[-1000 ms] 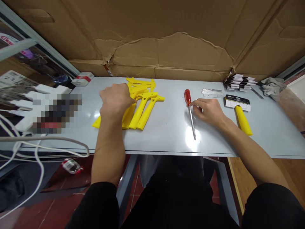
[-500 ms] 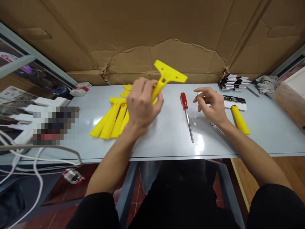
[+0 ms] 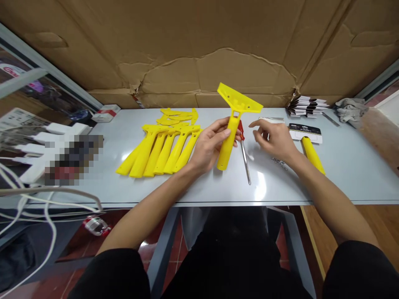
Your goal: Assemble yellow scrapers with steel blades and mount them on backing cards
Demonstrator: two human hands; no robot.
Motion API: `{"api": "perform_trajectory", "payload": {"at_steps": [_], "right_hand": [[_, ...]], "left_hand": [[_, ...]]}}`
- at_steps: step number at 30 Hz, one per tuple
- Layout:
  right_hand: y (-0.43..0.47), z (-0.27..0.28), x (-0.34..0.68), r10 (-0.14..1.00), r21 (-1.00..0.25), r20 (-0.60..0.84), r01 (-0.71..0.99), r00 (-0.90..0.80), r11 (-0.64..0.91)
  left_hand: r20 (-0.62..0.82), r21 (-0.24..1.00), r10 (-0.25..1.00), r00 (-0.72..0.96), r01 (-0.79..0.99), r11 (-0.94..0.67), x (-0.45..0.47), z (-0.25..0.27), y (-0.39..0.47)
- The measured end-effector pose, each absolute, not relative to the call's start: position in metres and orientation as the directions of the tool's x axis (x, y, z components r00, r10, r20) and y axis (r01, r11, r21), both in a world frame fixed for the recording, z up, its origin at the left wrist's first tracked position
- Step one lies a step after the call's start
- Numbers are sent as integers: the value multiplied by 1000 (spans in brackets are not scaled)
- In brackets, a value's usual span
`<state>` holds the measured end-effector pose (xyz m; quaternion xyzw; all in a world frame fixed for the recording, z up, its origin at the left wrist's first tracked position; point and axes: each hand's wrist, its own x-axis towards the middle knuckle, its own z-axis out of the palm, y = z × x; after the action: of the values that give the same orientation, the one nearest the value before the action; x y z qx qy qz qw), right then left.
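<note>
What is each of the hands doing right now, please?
Left hand: closed, holding a yellow, T-headed plastic handle.
Right hand: open, loosely curled, nothing visibly held.

brown cardboard (image 3: pixel 243 25) across the far side, red-and-white box (image 3: pixel 106 113) at far left, white power strip (image 3: pixel 59 151) with plugs (image 3: pixel 60 128) at left, pale cables (image 3: pixel 51 224) nearer, clear bottle (image 3: pixel 95 226) low at left, crumpled grey cloth (image 3: pixel 350 110) at far right

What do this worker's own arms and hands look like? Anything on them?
The left hand and right hand are bare, with no gloves showing. Plain black sleeves cover the upper arms and leave the forearms uncovered. No cables or markings show on them.
</note>
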<state>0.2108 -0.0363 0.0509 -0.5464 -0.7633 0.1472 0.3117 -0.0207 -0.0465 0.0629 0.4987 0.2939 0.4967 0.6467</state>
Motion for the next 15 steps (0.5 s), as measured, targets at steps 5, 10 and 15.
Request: {"api": "perform_trajectory", "payload": {"at_steps": [5,10,15], "right_hand": [[-44,44,198,879,-319,29,829,-477,460],[-45,37,189,902,-221,-54,886,-428,407],[-38,37,196,942,-228,-48,922,-333,315]], "left_hand": [[51,950,983,178,-312,7,-28,65,-36],[-43,947,967,252,-297,119,-26,64,-35],[-221,953,940,260,-149,265,-21,51,-38]]}}
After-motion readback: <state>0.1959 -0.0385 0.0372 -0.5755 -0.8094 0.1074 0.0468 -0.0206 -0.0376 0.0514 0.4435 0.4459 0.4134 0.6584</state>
